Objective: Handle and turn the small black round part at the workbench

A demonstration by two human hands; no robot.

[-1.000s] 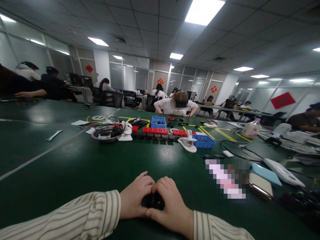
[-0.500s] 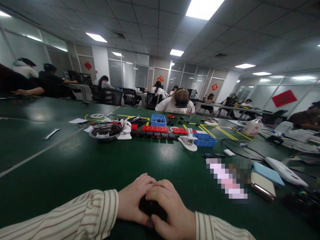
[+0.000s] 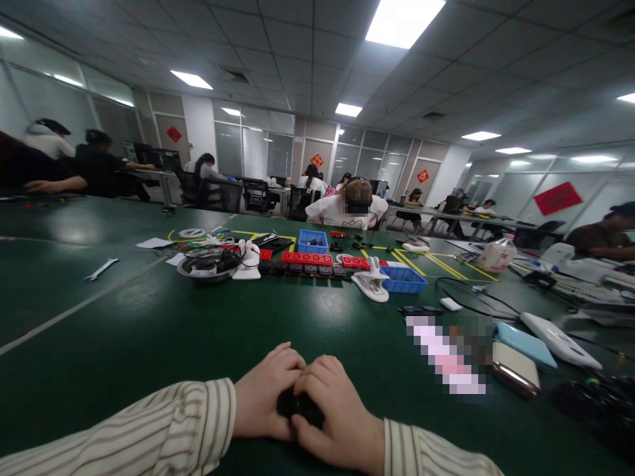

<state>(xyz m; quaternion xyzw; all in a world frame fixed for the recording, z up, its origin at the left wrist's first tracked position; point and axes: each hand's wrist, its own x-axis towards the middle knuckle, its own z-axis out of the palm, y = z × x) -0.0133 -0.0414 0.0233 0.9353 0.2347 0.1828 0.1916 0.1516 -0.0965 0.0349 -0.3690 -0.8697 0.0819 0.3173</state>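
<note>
Near the front edge of the green table, my two hands close around a rounded black object [image 3: 303,408] shaped somewhat like a computer mouse. My left hand [image 3: 265,391] grips its left side, fingers bent over the top. From the right, my right hand [image 3: 340,413] curls its fingers over it, with the thumb on the near side. Much of the object is hidden under the fingers, so its exact kind is unclear. The fingertips of both hands meet or almost meet above it.
Across the table stand a metal bowl [image 3: 186,270] of cables, red power strips [image 3: 313,257], a white clip [image 3: 372,284] and a blue bin [image 3: 404,280]. A wrench [image 3: 102,269] lies left. A cream-coloured case [image 3: 516,370] and a light-blue one [image 3: 526,344] lie right. A person [image 3: 347,205] sits opposite.
My right hand's fingers and thumb have shifted slightly on the black object. My left hand stays nearly in place. The view has turned very slightly to the right.
</note>
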